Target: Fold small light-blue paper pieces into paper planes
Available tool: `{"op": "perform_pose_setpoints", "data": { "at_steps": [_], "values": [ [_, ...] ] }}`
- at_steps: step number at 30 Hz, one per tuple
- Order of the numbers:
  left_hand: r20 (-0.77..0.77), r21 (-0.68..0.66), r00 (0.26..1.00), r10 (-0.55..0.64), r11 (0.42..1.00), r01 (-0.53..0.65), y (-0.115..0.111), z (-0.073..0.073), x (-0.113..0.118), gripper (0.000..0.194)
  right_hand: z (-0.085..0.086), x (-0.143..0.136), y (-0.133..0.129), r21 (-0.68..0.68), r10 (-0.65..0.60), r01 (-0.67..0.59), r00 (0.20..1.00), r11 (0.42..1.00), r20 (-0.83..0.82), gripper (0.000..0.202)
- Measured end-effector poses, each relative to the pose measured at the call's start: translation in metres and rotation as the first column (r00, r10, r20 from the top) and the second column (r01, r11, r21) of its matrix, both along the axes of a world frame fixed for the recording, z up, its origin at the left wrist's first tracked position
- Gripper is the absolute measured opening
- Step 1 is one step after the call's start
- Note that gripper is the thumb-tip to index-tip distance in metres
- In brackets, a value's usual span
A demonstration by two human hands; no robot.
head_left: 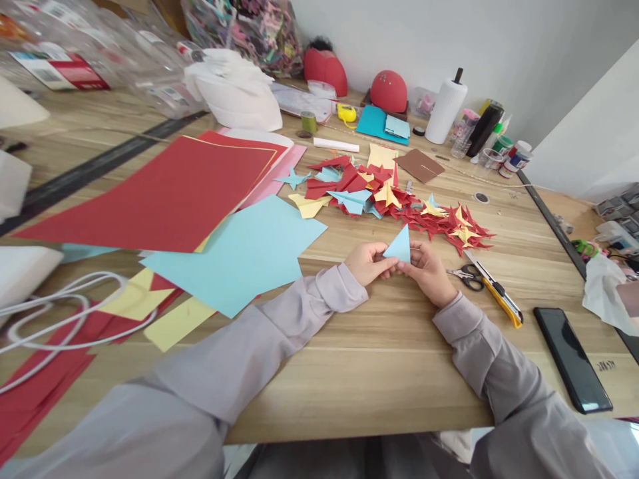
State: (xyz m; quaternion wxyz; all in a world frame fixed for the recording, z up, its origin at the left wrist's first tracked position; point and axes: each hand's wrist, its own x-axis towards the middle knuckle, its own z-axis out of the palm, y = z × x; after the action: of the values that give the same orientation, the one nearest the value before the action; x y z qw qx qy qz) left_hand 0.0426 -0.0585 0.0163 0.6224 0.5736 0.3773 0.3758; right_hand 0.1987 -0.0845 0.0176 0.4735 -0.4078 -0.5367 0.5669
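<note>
A small light blue folded paper triangle is held between both hands above the table, its point upward. My left hand pinches its lower left side, and my right hand grips the lower right corner. The thumbs meet near the bottom edge. Just beyond the hands lies a pile of folded red, yellow and blue paper pieces, with folded stars at its right end.
Large blue sheets and a red sheet cover the left side. Scissors, a yellow utility knife and a black phone lie at the right. Bottles stand at the back right; white cable loops at the left.
</note>
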Motion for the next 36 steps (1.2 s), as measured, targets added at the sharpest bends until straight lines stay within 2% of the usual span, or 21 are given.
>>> {"op": "perform_pose_setpoints", "data": {
  "at_steps": [4, 7, 12, 19, 24, 30, 36],
  "values": [
    [-0.008, -0.012, 1.0, 0.023, 1.0, -0.023, 0.0, 0.002, 0.0, 0.021, 0.002, 0.0, 0.0, -0.011, -0.048, 0.048, 0.997, 0.999, 0.054, 0.036],
    [0.001, -0.003, 0.999, 0.037, 0.999, -0.037, 0.001, 0.002, -0.001, 0.025, 0.005, 0.001, -0.001, -0.028, -0.011, 0.014, 0.993, 1.0, 0.115, 0.025],
    [0.011, 0.03, 0.999, 0.042, 0.999, -0.042, 0.002, 0.001, -0.001, 0.03, 0.009, 0.002, -0.002, -0.052, 0.093, -0.087, 0.987, 0.995, 0.13, 0.024],
    [0.032, -0.008, 0.999, 0.006, 1.0, -0.006, 0.003, -0.001, -0.001, 0.031, 0.012, 0.001, -0.004, -0.06, 0.104, -0.097, 0.986, 0.994, 0.132, 0.02],
    [0.054, -0.049, 0.999, 0.005, 0.999, -0.003, 0.004, 0.002, -0.002, 0.032, 0.012, 0.001, -0.004, -0.086, 0.077, -0.062, 0.979, 0.994, 0.19, 0.017],
    [0.073, -0.092, 0.997, 0.009, 0.996, -0.002, 0.003, 0.005, -0.002, 0.031, 0.009, 0.002, -0.002, -0.101, 0.03, -0.013, 0.985, 0.995, 0.169, 0.012],
    [0.179, -0.165, 0.982, 0.058, 0.986, -0.028, 0.007, 0.002, -0.004, 0.036, 0.01, 0.005, -0.004, -0.085, -0.007, 0.023, 0.984, 0.996, 0.18, 0.022]
  ]
}}
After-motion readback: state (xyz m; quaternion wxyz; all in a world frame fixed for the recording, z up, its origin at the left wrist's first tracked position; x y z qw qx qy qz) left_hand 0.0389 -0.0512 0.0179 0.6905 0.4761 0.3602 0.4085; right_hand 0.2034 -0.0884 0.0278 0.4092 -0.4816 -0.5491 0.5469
